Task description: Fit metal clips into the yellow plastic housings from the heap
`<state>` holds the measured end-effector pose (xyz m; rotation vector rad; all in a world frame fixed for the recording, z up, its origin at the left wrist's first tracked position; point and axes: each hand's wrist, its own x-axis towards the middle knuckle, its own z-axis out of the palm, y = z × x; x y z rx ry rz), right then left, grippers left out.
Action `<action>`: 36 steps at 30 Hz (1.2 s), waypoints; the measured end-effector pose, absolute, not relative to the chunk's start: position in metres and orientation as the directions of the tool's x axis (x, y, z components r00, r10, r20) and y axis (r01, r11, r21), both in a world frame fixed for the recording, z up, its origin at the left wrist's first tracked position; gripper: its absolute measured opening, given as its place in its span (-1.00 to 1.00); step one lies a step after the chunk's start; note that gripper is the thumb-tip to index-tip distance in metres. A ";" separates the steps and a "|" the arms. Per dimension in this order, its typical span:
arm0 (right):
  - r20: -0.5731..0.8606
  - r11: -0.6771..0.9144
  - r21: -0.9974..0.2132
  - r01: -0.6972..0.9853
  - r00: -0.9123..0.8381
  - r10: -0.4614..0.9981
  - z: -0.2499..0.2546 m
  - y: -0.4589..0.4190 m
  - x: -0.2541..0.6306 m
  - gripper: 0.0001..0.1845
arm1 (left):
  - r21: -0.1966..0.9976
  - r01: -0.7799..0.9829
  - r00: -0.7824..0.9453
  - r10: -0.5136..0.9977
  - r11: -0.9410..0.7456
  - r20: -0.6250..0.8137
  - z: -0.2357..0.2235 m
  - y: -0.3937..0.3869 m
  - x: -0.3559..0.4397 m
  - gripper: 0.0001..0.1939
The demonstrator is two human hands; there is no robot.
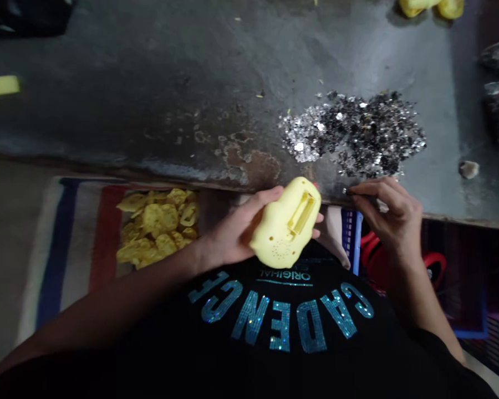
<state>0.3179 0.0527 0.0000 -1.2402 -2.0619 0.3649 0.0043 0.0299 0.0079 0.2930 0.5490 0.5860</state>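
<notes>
A pale yellow casing (278,221) is held in the left hand (235,230), gripped around its side, at the near edge of the worktop (149,83); its oblong recess (303,215) is turned upward. A tiny shiny piece (345,190) is pinched between thumb and forefinger of the right hand (395,213), near a pile of silvery bits (370,133) spread on the worktop. Yellow parts (158,221) are heaped below the worktop's edge, to the left.

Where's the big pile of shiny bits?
In the head view, the shiny pile lies on the gray table, right of centre, just beyond the person's right hand.
</notes>
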 end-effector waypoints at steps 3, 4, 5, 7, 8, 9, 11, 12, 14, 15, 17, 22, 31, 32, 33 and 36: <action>0.471 0.625 -0.564 0.540 -0.411 0.781 0.023 0.048 0.294 -0.77 | 0.428 -0.429 0.721 0.587 0.796 -0.369 0.006 0.027 0.010 -0.15; 0.495 0.662 -0.543 0.516 -0.440 0.749 0.029 0.047 0.286 -0.75 | 0.441 -0.431 0.714 0.596 0.787 -0.367 0.005 0.025 0.011 -0.13; 0.515 0.692 -0.522 0.499 -0.462 0.722 0.033 0.047 0.280 -0.74 | 0.453 -0.437 0.704 0.609 0.777 -0.365 0.005 0.023 0.011 -0.12; 0.537 0.727 -0.499 0.472 -0.489 0.687 0.039 0.049 0.270 -0.74 | 0.460 -0.446 0.705 0.618 0.768 -0.348 0.005 0.020 0.010 -0.13; 0.543 0.736 -0.497 0.460 -0.496 0.677 0.040 0.049 0.267 -0.75 | 0.454 -0.448 0.717 0.613 0.770 -0.332 0.004 0.019 0.009 -0.13; 0.546 0.741 -0.500 0.449 -0.500 0.672 0.040 0.050 0.264 -0.75 | 0.446 -0.447 0.733 0.603 0.775 -0.314 0.004 0.018 0.009 -0.13; 0.554 0.748 -0.504 0.432 -0.503 0.664 0.039 0.051 0.262 -0.73 | 0.436 -0.443 0.750 0.591 0.783 -0.297 0.004 0.016 0.007 -0.13; 0.564 0.756 -0.498 0.425 -0.503 0.655 0.038 0.051 0.262 -0.72 | 0.437 -0.443 0.748 0.592 0.783 -0.301 0.003 0.016 0.007 -0.12; 0.581 0.774 -0.474 0.420 -0.511 0.634 0.037 0.050 0.262 -0.69 | 0.435 -0.445 0.741 0.594 0.783 -0.312 0.003 0.015 0.007 -0.10; 0.586 0.783 -0.457 0.422 -0.519 0.622 0.037 0.049 0.262 -0.68 | 0.432 -0.445 0.742 0.593 0.784 -0.312 0.002 0.015 0.007 -0.10; 0.595 0.805 -0.407 0.432 -0.543 0.592 0.037 0.047 0.263 -0.67 | 0.430 -0.450 0.744 0.594 0.783 -0.304 0.002 0.014 0.008 -0.10; 0.601 0.830 -0.289 0.477 -0.584 0.545 0.038 0.042 0.268 -0.67 | 0.451 -0.458 0.729 0.614 0.766 -0.302 0.005 0.013 0.011 -0.13; 0.598 0.812 -0.274 0.515 -0.570 0.564 0.033 0.038 0.272 -0.55 | 0.457 -0.445 0.704 0.616 0.770 -0.354 0.004 0.011 0.012 -0.14; 0.593 0.815 -0.272 0.512 -0.578 0.560 0.033 0.038 0.272 -0.54 | 0.457 -0.443 0.700 0.616 0.771 -0.362 0.004 0.011 0.012 -0.14; 0.587 0.819 -0.272 0.505 -0.588 0.557 0.033 0.037 0.273 -0.52 | 0.459 -0.440 0.694 0.617 0.771 -0.371 0.004 0.011 0.013 -0.14; 0.579 0.833 -0.273 0.481 -0.609 0.542 0.031 0.036 0.274 -0.50 | 0.464 -0.433 0.684 0.617 0.773 -0.390 0.005 0.011 0.014 -0.17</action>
